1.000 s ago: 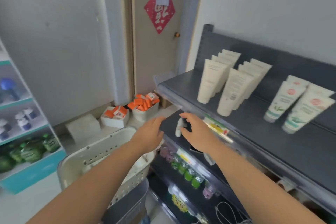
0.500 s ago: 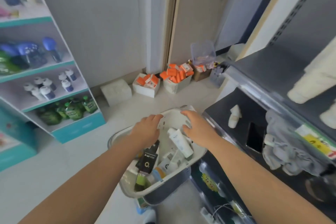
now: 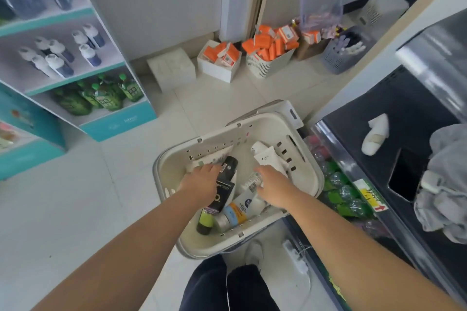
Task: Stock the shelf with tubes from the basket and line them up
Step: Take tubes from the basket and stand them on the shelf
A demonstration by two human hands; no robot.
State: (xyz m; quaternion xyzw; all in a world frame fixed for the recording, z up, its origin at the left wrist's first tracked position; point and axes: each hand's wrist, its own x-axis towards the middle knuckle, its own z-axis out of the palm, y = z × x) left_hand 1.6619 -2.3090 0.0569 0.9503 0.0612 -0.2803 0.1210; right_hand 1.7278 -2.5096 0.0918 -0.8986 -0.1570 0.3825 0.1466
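Tubes (image 3: 242,207) lie heaped in the basket (image 3: 265,121) at centre frame, none lifted yet. Left hand (image 3: 202,182) rests beside the black tube (image 3: 226,184); right hand (image 3: 274,185) points at the white tube (image 3: 267,159) at its 12 o'clock. Whether either hand's bent fingers grasp anything, I cannot tell. Within 1 second both hands have dropped from the shelf (image 3: 404,108), at 3 o'clock, into the basket, so a fresh pick is likely starting and more stocking remains.
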